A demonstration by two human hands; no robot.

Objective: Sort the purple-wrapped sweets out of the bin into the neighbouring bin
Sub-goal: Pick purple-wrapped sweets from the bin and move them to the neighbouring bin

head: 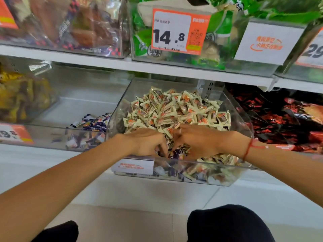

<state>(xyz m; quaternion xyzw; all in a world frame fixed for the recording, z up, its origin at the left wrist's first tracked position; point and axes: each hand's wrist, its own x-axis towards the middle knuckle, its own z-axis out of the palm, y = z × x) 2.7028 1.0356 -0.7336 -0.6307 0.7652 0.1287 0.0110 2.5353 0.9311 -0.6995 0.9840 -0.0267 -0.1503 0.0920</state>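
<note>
Both grips, left hand (148,142) and right hand (197,140), curl knuckles-up around purple-wrapped sweets (178,151) in the bin (120,109).

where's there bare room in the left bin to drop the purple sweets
The left bin has bare floor behind the small pile of purple sweets, over to the yellow packets. The middle bin is crowded: cream sweets piled across it, left hand and right hand at its front.

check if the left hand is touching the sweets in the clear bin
Touching. The head view shows the left hand with fingers dug into the sweets in the clear bin.
</note>
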